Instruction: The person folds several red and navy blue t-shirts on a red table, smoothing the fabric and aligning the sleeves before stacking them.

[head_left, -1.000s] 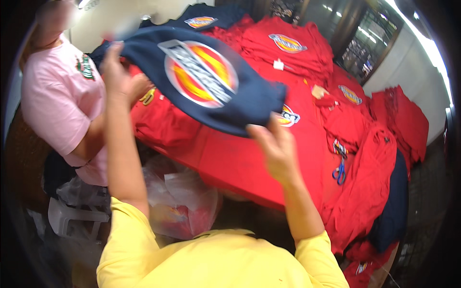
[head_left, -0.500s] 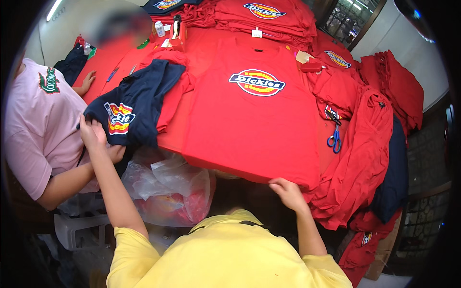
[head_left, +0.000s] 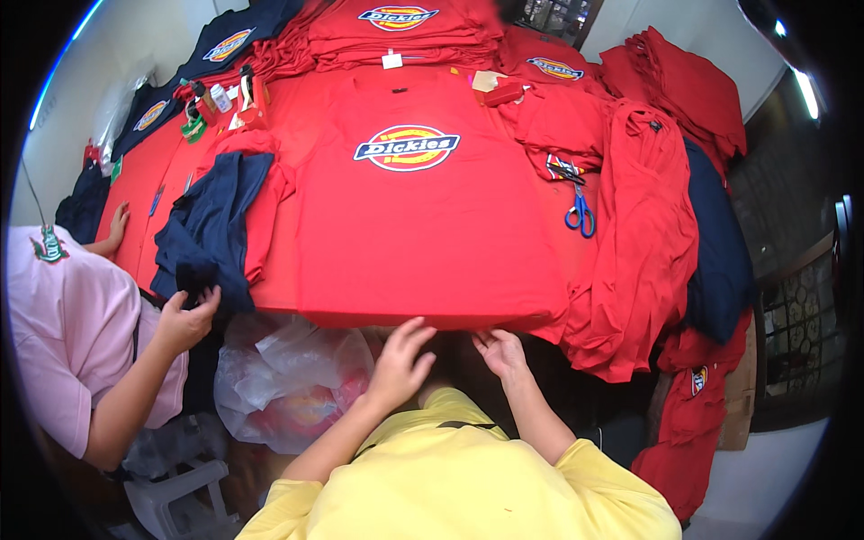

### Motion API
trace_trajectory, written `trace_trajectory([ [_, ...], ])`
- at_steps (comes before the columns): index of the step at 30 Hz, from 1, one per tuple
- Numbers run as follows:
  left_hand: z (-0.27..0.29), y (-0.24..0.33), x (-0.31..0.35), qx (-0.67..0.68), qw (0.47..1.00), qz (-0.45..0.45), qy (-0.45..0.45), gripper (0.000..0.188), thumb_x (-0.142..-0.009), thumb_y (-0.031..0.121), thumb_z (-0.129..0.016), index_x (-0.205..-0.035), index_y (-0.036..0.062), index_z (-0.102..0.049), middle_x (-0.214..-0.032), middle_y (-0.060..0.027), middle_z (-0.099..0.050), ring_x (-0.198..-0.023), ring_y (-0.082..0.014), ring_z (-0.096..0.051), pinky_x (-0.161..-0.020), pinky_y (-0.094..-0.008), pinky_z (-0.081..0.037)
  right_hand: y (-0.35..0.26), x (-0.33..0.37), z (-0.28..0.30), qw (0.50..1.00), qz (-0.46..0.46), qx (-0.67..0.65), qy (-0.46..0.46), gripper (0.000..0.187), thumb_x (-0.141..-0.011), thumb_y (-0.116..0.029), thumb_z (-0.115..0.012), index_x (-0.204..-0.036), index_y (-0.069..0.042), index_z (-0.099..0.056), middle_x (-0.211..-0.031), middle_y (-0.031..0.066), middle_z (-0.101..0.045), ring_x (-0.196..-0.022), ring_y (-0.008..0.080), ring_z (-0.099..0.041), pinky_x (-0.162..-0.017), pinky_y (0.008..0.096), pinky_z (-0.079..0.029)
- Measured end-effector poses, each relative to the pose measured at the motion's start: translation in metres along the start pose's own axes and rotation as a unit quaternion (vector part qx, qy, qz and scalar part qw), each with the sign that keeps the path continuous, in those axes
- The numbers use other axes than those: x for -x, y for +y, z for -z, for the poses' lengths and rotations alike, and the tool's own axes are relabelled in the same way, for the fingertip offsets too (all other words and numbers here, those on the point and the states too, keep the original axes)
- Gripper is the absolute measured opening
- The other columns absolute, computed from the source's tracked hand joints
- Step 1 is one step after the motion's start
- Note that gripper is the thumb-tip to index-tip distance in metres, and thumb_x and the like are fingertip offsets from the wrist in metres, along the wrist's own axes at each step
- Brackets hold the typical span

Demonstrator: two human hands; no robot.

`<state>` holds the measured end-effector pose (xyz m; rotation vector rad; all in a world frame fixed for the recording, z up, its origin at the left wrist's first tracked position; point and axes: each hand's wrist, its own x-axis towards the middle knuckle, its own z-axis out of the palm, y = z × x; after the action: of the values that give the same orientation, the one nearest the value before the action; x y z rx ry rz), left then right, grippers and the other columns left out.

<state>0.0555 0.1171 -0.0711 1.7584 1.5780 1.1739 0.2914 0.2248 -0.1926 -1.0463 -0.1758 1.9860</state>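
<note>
A red T-shirt (head_left: 423, 243) with an oval logo print lies spread flat on the table in front of me, its hem along the near edge. My left hand (head_left: 399, 363) is at the middle of that hem, fingers stretched out and apart, with nothing seen in it. Close beside it, my right hand (head_left: 500, 353) has its fingers bent against the hem and appears to pinch it. A bunched navy T-shirt (head_left: 213, 220) lies to the left, partly over red cloth. A co-worker's hand (head_left: 187, 321) is at its near end.
Blue-handled scissors (head_left: 580, 216) lie to the right, beside draped red shirts (head_left: 643, 243). A stack of red shirts (head_left: 405, 45) stands at the back. Nearby are a tape dispenser (head_left: 252, 106) and white bottle (head_left: 220, 98). A plastic bag (head_left: 288, 382) and grey stool (head_left: 184, 490) are below the table.
My left hand has left the navy T-shirt and come to the red T-shirt's hem. My right hand has shifted left along the hem. The navy T-shirt has dropped down, its print now hidden.
</note>
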Motion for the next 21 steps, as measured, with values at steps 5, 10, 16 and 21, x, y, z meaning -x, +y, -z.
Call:
trace_trajectory([
  [5,-0.026,-0.013,-0.003,-0.166,0.979,-0.098,-0.063,0.047,-0.078,0.016,-0.072,-0.122,0.0071,-0.057,-0.125,-0.0138,-0.054,-0.117,-0.0327,-0.05,-0.098,-0.0446,-0.043,0.011,0.06,-0.045,0.991,0.003,0.136,0.005,0.011,-0.092,-0.016,-0.064,-0.083,-0.01,-0.062,-0.078,0.0026,-0.064,-0.072,0.0177,-0.062,-0.074,0.034,-0.051],
  [10,-0.022,-0.009,-0.002,-0.185,0.978,-0.073,-0.061,0.019,-0.079,0.014,-0.069,-0.097,0.0071,-0.063,-0.091,-0.0061,-0.062,-0.085,-0.0256,-0.061,-0.076,-0.0387,-0.051,0.008,0.11,-0.078,0.944,0.232,0.233,-0.001,0.014,-0.094,-0.021,-0.062,-0.089,-0.008,-0.062,-0.082,0.0004,-0.065,-0.073,0.0109,-0.061,-0.07,0.0272,-0.049],
  [16,0.001,0.016,-0.007,-0.114,0.977,-0.024,-0.176,0.012,-0.084,0.015,-0.066,-0.091,0.0058,-0.07,-0.086,-0.0103,-0.064,-0.082,-0.0297,-0.064,-0.072,-0.0396,-0.053,0.029,0.118,-0.053,0.993,0.086,0.037,0.067,0.023,-0.096,-0.038,-0.058,-0.1,-0.015,-0.058,-0.095,-0.0007,-0.064,-0.089,0.0139,-0.058,-0.078,0.0342,-0.045],
  [21,0.016,0.03,-0.022,-0.058,0.97,0.002,-0.236,0.016,-0.086,0.012,-0.061,-0.094,0.0023,-0.071,-0.091,-0.0142,-0.067,-0.087,-0.0334,-0.064,-0.076,-0.0425,-0.052,0.044,0.12,-0.07,0.98,-0.021,0.133,-0.149,0.046,-0.089,-0.016,-0.066,-0.132,-0.012,-0.048,-0.12,0.0032,-0.06,-0.119,0.0191,-0.052,-0.098,0.04,-0.043],
])
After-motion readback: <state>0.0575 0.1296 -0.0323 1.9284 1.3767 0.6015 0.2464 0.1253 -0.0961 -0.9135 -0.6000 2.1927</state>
